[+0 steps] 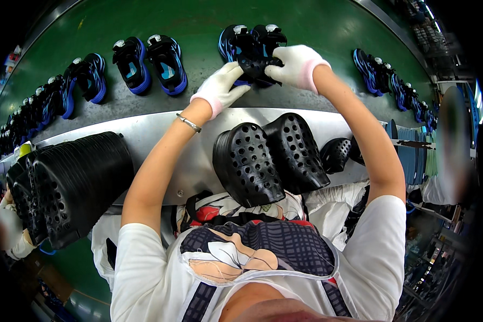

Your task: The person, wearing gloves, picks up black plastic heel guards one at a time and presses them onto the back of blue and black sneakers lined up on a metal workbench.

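My left hand [221,87] and my right hand [295,65], both in white gloves with pink cuffs, meet over a pair of black-and-blue sneakers. Between them is a black perforated plastic shoe insert [253,65], gripped at its right end by my right fingers and at its left by my left fingers. The left sneaker [228,43] and right sneaker [278,36] stand upright behind it, toes partly covered by the insert and my gloves. Nearer me, two stacks of like inserts, a left stack [247,161] and a right stack [298,153], lean on a metal ledge.
The green conveyor belt [198,21] carries another sneaker pair [147,64] and rows of sneakers [37,107] to the left and right. A long stack of black inserts [86,177] fills the ledge's left. Smaller inserts [336,154] lie near my right arm. Another person's gloved hand [21,244] shows at far left.
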`<move>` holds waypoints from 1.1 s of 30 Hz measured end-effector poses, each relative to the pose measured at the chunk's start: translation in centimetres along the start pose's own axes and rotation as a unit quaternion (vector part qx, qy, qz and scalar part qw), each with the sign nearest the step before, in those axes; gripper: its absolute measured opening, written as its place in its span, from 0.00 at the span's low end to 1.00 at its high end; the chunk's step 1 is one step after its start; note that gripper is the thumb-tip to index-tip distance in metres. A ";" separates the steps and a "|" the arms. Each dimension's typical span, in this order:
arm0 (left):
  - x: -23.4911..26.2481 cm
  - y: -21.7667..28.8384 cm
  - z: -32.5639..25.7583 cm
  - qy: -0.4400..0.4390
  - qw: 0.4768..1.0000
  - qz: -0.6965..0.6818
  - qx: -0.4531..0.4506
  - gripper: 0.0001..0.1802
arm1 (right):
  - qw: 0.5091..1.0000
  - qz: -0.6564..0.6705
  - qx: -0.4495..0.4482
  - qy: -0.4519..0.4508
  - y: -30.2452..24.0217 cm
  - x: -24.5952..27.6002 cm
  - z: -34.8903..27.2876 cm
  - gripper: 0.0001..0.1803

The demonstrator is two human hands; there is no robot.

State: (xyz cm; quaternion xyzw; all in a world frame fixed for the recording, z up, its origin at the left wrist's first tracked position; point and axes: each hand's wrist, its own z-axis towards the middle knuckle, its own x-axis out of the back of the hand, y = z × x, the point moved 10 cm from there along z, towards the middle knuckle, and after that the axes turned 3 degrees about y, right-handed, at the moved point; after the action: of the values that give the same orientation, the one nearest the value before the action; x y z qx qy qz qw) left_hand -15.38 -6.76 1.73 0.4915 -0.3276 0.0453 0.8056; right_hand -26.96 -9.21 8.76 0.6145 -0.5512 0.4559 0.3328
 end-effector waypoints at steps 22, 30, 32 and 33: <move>-2.9 -5.0 2.3 -0.183 0.952 0.087 0.228 0.19 | 0.983 -0.184 -0.001 -0.010 -5.2 -5.0 8.9 0.15; -3.3 -5.0 2.5 -0.230 0.942 0.131 0.207 0.21 | 0.946 -0.295 0.127 -0.047 -7.8 -3.6 7.5 0.13; -3.5 -5.5 2.2 -0.224 0.942 0.141 0.204 0.21 | 0.936 -0.312 0.157 -0.052 -8.4 -3.6 7.2 0.14; -3.7 -5.8 2.2 -0.222 0.942 0.145 0.203 0.21 | 0.933 -0.315 0.166 -0.050 -8.6 -3.7 7.2 0.14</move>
State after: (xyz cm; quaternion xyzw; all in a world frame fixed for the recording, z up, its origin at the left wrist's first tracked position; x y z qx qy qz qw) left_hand -17.00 -10.59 -4.13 0.5892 -0.5501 0.1170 0.5801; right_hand -17.01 -12.94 3.54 0.8253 -0.2613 0.3813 0.3243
